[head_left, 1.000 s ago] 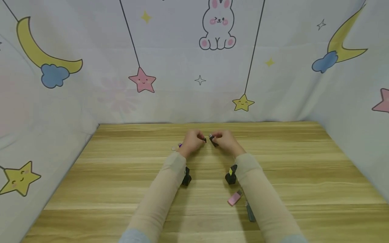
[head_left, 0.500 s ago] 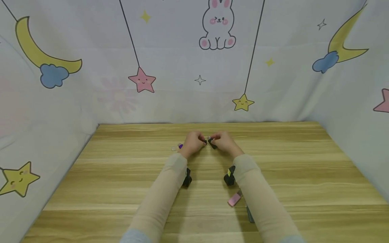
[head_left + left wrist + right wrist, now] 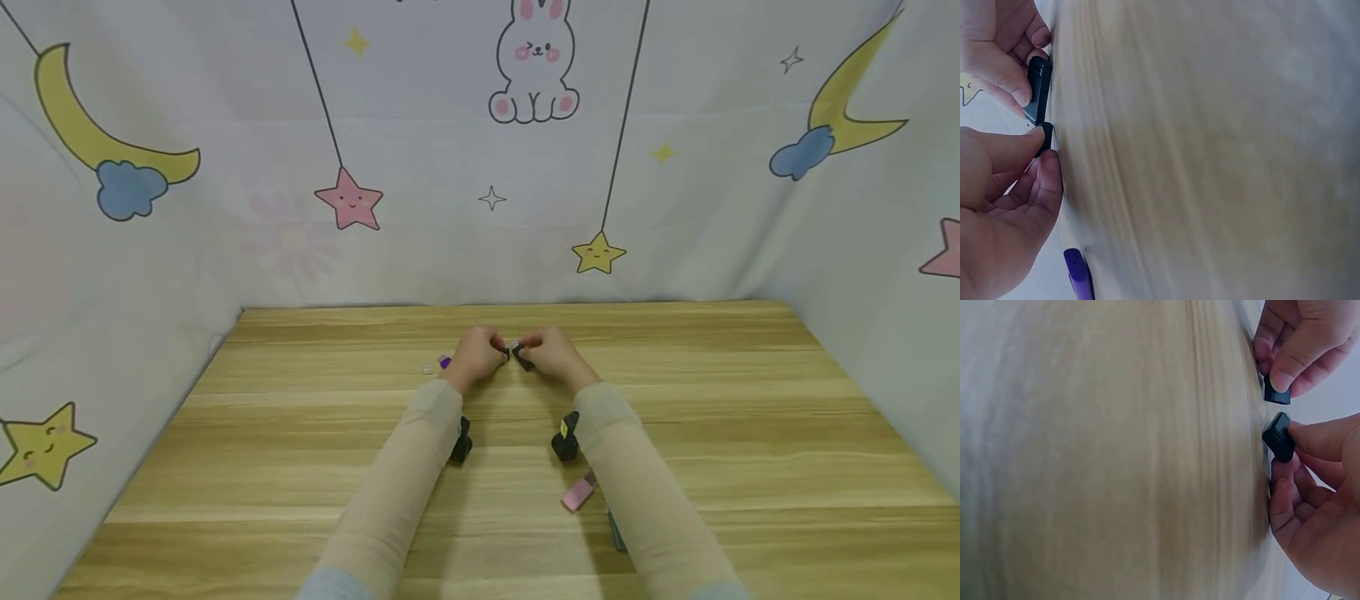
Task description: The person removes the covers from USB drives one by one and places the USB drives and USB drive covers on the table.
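My left hand [image 3: 474,353] pinches a small black cap [image 3: 1277,394] between thumb and fingertips. Facing it, my right hand [image 3: 555,352] pinches a black USB flash drive [image 3: 1038,90] by its body. The drive's metal plug [image 3: 515,344] points up and left toward the cap, with a narrow gap between them in the head view. Both pieces sit close over the wooden table [image 3: 712,400], near its far edge. Just left of the left hand lies a purple USB flash drive [image 3: 1077,274].
A small whitish piece [image 3: 427,368] lies beside the purple drive. Between the forearms are a pink USB flash drive [image 3: 577,495] and a dark grey stick [image 3: 617,532], partly under the right sleeve. Black wrist cameras [image 3: 566,442] hang inside both sleeves. A patterned cloth [image 3: 435,250] stands behind the table.
The two hands have come slightly nearer each other and lower. The drive's plug has moved left, narrowing the gap to the cap. Both grips stay the same.
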A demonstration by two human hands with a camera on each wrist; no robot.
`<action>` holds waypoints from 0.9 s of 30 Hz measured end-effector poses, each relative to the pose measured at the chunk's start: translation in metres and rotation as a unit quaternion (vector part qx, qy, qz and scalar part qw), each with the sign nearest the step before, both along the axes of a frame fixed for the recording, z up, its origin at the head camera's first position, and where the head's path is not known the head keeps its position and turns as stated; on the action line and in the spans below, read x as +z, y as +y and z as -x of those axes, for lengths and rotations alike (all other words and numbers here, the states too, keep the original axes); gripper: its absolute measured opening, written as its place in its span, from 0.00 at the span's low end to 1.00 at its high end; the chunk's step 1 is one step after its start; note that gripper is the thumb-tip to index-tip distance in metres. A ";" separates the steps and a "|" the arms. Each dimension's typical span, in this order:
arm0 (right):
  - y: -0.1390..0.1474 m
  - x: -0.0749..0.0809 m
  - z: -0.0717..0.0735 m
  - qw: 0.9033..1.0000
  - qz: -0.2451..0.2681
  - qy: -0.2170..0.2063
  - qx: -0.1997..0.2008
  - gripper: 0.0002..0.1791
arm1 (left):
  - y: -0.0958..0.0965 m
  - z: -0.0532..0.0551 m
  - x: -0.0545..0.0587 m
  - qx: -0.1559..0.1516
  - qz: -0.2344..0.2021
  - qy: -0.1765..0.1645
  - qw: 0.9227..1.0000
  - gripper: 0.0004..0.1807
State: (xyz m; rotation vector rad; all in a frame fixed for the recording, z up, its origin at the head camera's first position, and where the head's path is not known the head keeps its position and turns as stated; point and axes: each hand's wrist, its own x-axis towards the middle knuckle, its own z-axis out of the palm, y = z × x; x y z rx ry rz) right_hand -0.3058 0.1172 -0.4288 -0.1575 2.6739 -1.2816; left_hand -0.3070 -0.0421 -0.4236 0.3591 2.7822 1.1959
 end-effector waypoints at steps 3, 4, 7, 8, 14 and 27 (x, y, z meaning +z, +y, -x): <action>0.001 0.000 0.001 1.000 -0.001 -0.003 0.004 0.16 | 0.001 0.001 -0.001 0.001 0.011 0.001 1.000 0.03; 0.001 0.001 0.001 1.000 -0.005 -0.003 0.006 0.17 | 0.001 0.002 -0.001 0.001 0.014 0.000 1.000 0.03; 0.001 0.001 0.002 1.000 -0.014 0.000 0.009 0.17 | 0.002 0.003 0.000 0.002 0.022 -0.004 1.000 0.03; 0.000 0.001 0.003 1.000 -0.016 0.002 0.010 0.17 | 0.002 0.003 0.001 0.003 0.023 -0.007 1.000 0.03; 0.000 0.002 0.005 0.999 -0.026 0.013 0.013 0.17 | 0.003 0.005 0.002 0.002 0.036 -0.008 0.999 0.04; -0.002 -0.001 0.007 0.999 -0.036 0.022 0.006 0.16 | 0.002 0.009 0.003 -0.015 0.054 -0.008 0.998 0.08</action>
